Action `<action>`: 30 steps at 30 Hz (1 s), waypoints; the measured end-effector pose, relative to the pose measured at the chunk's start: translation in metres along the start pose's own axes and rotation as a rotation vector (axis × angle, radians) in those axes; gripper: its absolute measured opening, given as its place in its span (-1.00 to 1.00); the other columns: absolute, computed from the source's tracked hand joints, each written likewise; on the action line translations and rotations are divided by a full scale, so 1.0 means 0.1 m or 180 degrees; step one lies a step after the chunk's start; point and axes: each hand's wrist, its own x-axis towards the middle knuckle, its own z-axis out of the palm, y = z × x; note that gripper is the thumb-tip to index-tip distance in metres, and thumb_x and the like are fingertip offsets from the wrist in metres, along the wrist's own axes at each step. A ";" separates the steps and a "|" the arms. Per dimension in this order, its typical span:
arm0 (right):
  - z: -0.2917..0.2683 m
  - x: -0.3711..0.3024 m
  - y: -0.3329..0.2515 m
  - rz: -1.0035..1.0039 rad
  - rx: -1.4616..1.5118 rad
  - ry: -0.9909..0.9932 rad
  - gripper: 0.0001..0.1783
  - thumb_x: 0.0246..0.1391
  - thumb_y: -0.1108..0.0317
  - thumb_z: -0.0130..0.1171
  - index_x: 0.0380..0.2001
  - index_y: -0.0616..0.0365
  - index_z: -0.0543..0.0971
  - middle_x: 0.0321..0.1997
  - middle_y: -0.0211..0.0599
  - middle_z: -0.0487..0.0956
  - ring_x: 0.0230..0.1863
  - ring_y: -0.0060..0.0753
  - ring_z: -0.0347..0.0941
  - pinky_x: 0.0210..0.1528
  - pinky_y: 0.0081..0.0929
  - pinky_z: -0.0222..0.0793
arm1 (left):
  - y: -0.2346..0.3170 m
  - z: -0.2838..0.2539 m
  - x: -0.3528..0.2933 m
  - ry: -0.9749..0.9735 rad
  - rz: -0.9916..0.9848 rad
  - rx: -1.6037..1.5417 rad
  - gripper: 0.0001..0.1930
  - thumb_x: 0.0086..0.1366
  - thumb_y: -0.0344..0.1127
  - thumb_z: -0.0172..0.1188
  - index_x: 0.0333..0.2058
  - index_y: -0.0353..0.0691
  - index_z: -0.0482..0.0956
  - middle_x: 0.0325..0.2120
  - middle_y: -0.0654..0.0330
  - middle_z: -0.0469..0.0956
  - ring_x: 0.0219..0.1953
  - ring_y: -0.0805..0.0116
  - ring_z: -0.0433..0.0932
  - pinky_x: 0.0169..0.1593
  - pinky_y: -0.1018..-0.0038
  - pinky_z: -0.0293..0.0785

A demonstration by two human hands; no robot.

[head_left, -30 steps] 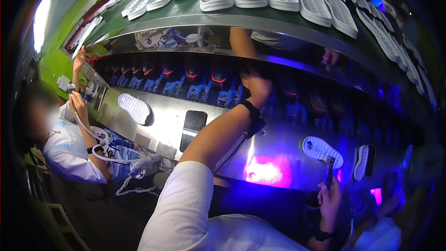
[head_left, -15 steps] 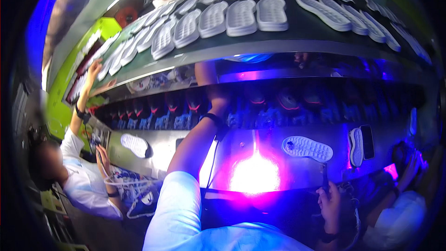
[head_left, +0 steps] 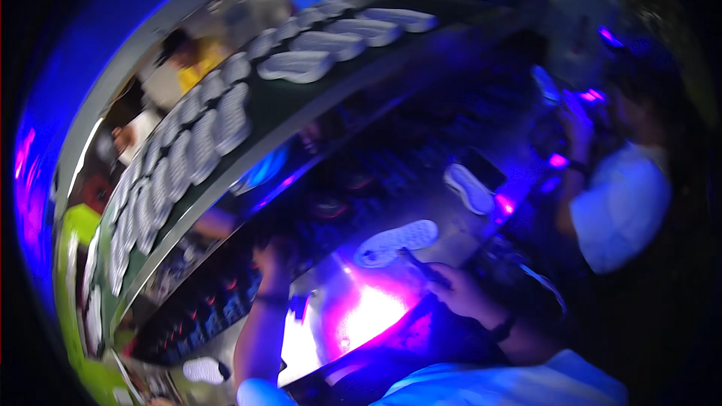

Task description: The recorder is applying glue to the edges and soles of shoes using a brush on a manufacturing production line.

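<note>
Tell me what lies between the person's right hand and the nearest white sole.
In the head view, a slim dark tool, held in the right hand, reaches toward the sole; blur leaves contact unclear.

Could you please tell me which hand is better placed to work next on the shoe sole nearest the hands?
Likely the right hand: it holds a dark tool by that shoe sole, while the left hand is farther away.

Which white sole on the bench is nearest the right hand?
The middle sole, by the dark tool in the right hand; the rightmost sole lies beside a dark rectangle, the leftmost sole far off.
</note>
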 end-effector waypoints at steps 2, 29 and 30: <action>0.06 0.01 0.08 -0.0225 0.0012 0.0111 -0.59 0.28 0.37 0.20 0.15 0.25 0.48 -0.19 -0.27 0.63 -0.18 -0.49 0.53 -0.08 -0.41 0.46 | 0.15 -0.34 -0.88 -0.1059 0.0405 -0.0095 -0.50 0.34 -0.47 0.01 0.25 -0.30 0.23 -0.69 0.18 0.44 -0.83 0.36 0.39 -0.78 0.50 0.29; 0.07 -0.05 -0.54 -0.0522 -0.0273 -0.0382 -0.52 0.32 0.33 0.18 0.27 0.16 0.48 -0.21 -0.34 0.68 -0.24 -0.63 0.58 -0.09 -0.53 0.50 | 0.31 -0.45 -2.79 -0.0617 0.3287 0.2800 -0.11 0.00 0.00 0.56 0.19 -0.35 0.34 -0.03 -0.11 0.53 0.01 -0.15 0.59 0.08 0.08 0.55; 0.13 -0.01 -0.44 -0.0596 -0.0393 -0.0511 -0.53 0.30 0.34 0.19 0.25 0.16 0.49 -0.19 -0.27 0.69 -0.22 -0.56 0.60 -0.07 -0.49 0.50 | 0.23 -0.46 -2.91 -0.0515 0.3466 0.2897 -0.11 0.01 0.04 0.54 0.19 -0.36 0.34 -0.01 -0.13 0.53 0.04 -0.16 0.58 0.14 0.05 0.51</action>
